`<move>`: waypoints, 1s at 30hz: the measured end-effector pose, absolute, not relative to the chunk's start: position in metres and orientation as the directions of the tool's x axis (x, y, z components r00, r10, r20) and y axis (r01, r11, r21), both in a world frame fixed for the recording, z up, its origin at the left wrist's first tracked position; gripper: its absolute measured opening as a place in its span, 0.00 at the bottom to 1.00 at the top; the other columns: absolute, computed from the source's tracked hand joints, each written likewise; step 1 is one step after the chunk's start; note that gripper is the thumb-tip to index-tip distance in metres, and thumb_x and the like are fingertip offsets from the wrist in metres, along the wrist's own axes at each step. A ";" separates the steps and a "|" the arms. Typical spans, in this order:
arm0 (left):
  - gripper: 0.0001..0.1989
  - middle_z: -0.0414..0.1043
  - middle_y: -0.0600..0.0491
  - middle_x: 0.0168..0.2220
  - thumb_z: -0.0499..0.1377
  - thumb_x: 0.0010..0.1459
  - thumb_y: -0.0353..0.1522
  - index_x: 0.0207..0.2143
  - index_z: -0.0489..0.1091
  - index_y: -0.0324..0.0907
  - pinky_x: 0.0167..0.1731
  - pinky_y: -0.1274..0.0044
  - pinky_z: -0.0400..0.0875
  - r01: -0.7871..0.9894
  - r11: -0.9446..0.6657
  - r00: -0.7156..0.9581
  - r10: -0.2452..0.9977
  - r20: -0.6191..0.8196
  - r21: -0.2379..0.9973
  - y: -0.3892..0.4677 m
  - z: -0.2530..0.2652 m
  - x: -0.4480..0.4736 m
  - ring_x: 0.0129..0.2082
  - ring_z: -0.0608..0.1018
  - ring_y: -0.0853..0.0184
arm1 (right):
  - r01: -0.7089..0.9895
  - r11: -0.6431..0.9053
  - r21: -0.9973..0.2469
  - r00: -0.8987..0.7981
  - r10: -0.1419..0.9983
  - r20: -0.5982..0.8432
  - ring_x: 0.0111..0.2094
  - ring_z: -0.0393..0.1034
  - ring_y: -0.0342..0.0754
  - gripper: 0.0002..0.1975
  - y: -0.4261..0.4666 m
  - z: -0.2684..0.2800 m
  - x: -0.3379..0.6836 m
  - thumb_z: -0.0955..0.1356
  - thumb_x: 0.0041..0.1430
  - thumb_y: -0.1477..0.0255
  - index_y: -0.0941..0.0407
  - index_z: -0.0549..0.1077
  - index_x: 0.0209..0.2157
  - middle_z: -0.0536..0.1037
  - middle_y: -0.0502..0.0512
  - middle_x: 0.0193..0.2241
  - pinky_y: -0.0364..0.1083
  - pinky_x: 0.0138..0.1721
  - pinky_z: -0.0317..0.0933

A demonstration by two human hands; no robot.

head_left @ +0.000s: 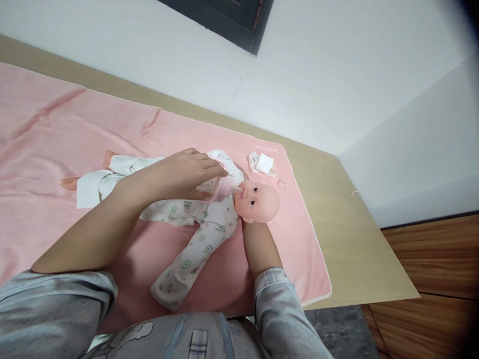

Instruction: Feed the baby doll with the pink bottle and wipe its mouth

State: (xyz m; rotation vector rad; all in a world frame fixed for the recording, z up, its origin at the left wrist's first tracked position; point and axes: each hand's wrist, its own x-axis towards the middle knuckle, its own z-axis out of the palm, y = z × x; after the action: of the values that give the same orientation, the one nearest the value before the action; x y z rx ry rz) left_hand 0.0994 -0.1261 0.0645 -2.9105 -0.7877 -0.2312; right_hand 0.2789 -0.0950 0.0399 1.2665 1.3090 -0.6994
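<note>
A baby doll (261, 201) lies on its back on a pink blanket (209, 279), dressed in a white printed suit (187, 259). My left hand (183, 172) is closed around a clear baby bottle (223, 188) with a pink collar and handles. The bottle lies tilted over the doll's chest, its teat touching the doll's mouth. From the near side, my right forearm (262, 247) passes under the doll's head and neck. The right hand itself is hidden by the doll, so its fingers do not show.
Beyond the doll's head lie a clear plastic cover (254, 160) with a white square (265, 163) and a small clear ring-like piece (282, 184). The blanket covers part of a tan tabletop (337, 224). A white wall (299, 89) runs behind; wooden panels (434, 259) stand to the right.
</note>
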 end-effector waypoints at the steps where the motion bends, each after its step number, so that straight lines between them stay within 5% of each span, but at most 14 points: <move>1: 0.22 0.71 0.50 0.56 0.60 0.62 0.38 0.58 0.65 0.46 0.51 0.68 0.59 0.509 -0.858 0.853 0.492 0.176 -0.071 -0.126 0.065 0.099 0.53 0.72 0.55 | 0.919 0.259 0.297 0.278 0.110 -0.954 0.49 0.76 0.59 0.04 -0.091 0.036 0.280 0.71 0.55 0.77 0.62 0.80 0.31 0.80 0.53 0.32 0.58 0.56 0.65; 3: 0.22 0.71 0.50 0.56 0.59 0.62 0.37 0.59 0.65 0.46 0.51 0.68 0.58 0.509 -0.858 0.853 0.492 0.177 -0.068 -0.127 0.065 0.100 0.53 0.72 0.55 | 0.907 0.295 0.301 0.350 -0.126 -0.928 0.49 0.76 0.58 0.08 -0.083 0.029 0.280 0.68 0.59 0.75 0.64 0.79 0.31 0.80 0.53 0.32 0.60 0.56 0.64; 5: 0.23 0.71 0.50 0.56 0.59 0.62 0.37 0.59 0.64 0.46 0.51 0.68 0.58 0.509 -0.858 0.853 0.491 0.178 -0.070 -0.128 0.065 0.100 0.53 0.72 0.55 | 0.904 0.313 0.291 0.358 -0.180 -0.916 0.46 0.77 0.57 0.09 -0.078 0.022 0.281 0.67 0.60 0.75 0.64 0.79 0.30 0.80 0.53 0.31 0.61 0.54 0.65; 12: 0.23 0.71 0.50 0.56 0.60 0.63 0.38 0.59 0.64 0.46 0.51 0.68 0.58 0.513 -0.854 0.852 0.495 0.171 -0.081 -0.128 0.064 0.099 0.53 0.72 0.56 | 0.867 0.057 0.495 0.491 0.070 -0.868 0.49 0.77 0.57 0.06 -0.082 0.022 0.279 0.70 0.56 0.78 0.58 0.81 0.33 0.82 0.53 0.36 0.53 0.50 0.71; 17: 0.22 0.72 0.50 0.55 0.60 0.62 0.37 0.57 0.65 0.45 0.51 0.69 0.59 0.520 -0.850 0.849 0.503 0.162 -0.083 -0.130 0.067 0.101 0.53 0.72 0.56 | 0.891 0.173 0.421 0.424 0.020 -0.905 0.54 0.72 0.64 0.07 -0.085 0.029 0.278 0.69 0.56 0.78 0.61 0.81 0.33 0.81 0.55 0.36 0.62 0.56 0.65; 30: 0.22 0.72 0.49 0.55 0.59 0.62 0.37 0.58 0.65 0.45 0.52 0.69 0.58 0.510 -0.858 0.852 0.493 0.178 -0.059 -0.128 0.063 0.101 0.53 0.73 0.56 | 0.916 0.250 0.313 0.342 -0.082 -0.936 0.53 0.73 0.61 0.05 -0.088 0.037 0.279 0.70 0.56 0.78 0.64 0.79 0.31 0.80 0.55 0.34 0.59 0.58 0.63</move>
State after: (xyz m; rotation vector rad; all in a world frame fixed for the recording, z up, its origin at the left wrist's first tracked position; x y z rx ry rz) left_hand 0.1005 -0.1281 0.0633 -2.9218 -0.7934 -0.2390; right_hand 0.2790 -0.0880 0.0370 1.0917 0.9771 -0.8524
